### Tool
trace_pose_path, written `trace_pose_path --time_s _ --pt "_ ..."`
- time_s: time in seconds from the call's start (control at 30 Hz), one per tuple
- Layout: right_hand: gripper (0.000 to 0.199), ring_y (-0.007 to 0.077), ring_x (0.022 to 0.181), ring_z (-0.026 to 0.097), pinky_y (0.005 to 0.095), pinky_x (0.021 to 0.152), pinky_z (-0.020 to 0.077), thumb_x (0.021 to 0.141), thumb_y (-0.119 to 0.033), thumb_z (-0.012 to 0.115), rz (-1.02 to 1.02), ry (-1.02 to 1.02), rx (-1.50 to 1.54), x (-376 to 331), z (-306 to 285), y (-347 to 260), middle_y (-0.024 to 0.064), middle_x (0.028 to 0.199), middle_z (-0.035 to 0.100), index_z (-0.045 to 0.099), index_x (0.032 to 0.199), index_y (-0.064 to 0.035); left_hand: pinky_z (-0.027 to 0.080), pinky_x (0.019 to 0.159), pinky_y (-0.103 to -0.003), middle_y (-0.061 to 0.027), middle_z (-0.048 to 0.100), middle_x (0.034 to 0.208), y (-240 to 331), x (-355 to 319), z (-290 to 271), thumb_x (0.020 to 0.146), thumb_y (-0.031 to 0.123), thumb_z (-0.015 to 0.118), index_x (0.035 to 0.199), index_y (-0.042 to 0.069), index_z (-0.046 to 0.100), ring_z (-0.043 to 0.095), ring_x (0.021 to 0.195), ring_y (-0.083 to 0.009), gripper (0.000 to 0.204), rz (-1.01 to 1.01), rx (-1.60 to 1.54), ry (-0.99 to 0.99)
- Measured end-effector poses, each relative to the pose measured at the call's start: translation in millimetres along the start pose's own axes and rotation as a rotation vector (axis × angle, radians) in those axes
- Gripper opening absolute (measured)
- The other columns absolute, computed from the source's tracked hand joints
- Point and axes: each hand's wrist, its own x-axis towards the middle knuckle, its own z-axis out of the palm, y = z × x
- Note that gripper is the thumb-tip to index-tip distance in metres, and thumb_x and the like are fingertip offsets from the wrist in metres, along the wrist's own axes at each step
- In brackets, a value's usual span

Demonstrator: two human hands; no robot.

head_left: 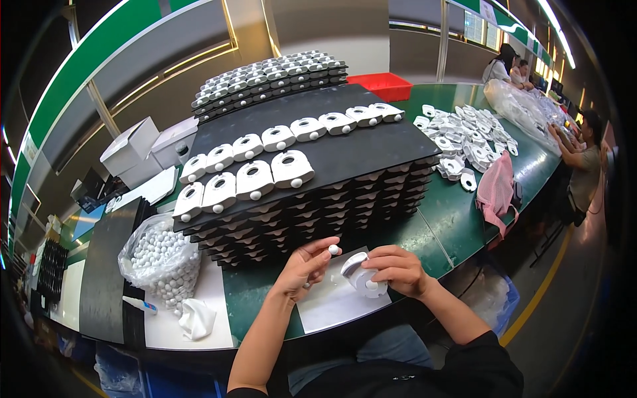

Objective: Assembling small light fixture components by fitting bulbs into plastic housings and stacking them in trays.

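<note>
Between the thumb and fingertips of my left hand [305, 270] is a small white ball [333, 250]. Another white bit shows at its curled lower fingers, too small to name. My right hand [401, 270] grips a white plastic housing [358, 272] with a rounded flange, tilted over a white sheet [325, 312]. The two hands are close together but apart. Just beyond them rises a stack of black boards [371, 142]. On its top board, white housings [288, 169] stand in two rows, each with a ball at its front edge.
A plastic bag of white balls [162, 255] stands at the left, with a crumpled white cloth [197, 320] and a glue bottle [140, 304] near it. Loose housings [464, 136] are heaped at the right, beside a pink cloth [496, 189]. Behind is a red bin [381, 86]. People sit far right.
</note>
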Motion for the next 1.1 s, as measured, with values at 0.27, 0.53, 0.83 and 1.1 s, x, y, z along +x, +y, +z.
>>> trace_pose_path --time_s 0.27,0.53,0.83,1.1 --pt "0.013 0.0180 0.093 0.056 0.0311 0.083 0.0451 0.088 -0.004 0.050 0.743 0.359 0.914 -10.4 36.3 8.5 0.0094 0.099 0.056 0.046 0.099 -0.0069 0.024 0.041 -0.015 -0.0006 0.059 0.084 -1.0 0.7 0.4 0.075 0.004 0.064 0.101 0.004 0.058 0.036 0.049 -0.0014 0.027 -0.006 0.050 0.024" --pt "0.019 0.0171 0.095 0.056 0.0341 0.083 0.0472 0.090 -0.009 0.046 0.960 0.401 1.156 -9.3 47.3 11.2 0.0043 0.103 0.055 0.046 0.109 -0.0087 0.025 0.045 -0.014 0.0028 0.059 0.080 -5.2 3.2 -2.3 0.069 0.007 0.072 0.095 0.006 0.060 0.044 0.058 0.0013 0.028 0.054 0.158 0.008" --pt "0.020 0.0168 0.096 0.055 0.0347 0.085 0.0473 0.090 -0.008 0.046 0.965 0.385 1.125 -11.8 47.2 9.8 0.0044 0.104 0.054 0.044 0.110 -0.0075 0.030 0.046 -0.014 0.0023 0.056 0.070 -3.8 -0.1 4.9 0.061 -0.001 0.074 0.084 0.004 0.062 0.043 0.053 -0.0010 0.026 0.104 0.268 0.046" --pt "0.031 0.0147 0.091 0.056 0.0291 0.079 0.0470 0.087 -0.010 0.051 1.104 0.150 1.367 -10.4 42.8 11.9 0.0065 0.101 0.054 0.041 0.117 -0.0061 0.035 0.055 -0.017 0.0049 0.049 0.065 -5.9 -1.5 5.1 0.051 0.005 0.081 0.098 0.003 0.058 0.043 0.059 -0.0018 0.052 0.228 0.484 -0.088"
